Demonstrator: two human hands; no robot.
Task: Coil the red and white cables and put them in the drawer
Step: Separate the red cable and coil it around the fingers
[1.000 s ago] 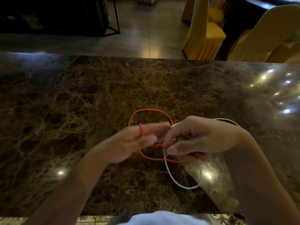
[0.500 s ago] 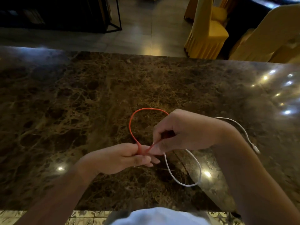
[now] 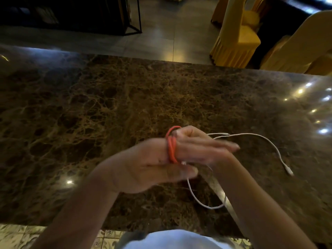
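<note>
While wound round straight left hand (image 3: 143,168) fingers (image 3: 206,151): red cable (image 3: 172,150). Behind fingers: right hand (image 3: 190,135), grip unclear. Beyond fingertips: white cable (image 3: 269,142), on marble table (image 3: 107,105).

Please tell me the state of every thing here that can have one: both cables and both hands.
red cable: wound in loops around the left hand's fingers
white cable: uncoiled, loose on the marble table
left hand: fingers straight, carrying the red loops
right hand: fingers curled at the red cable, grip blurred
</note>
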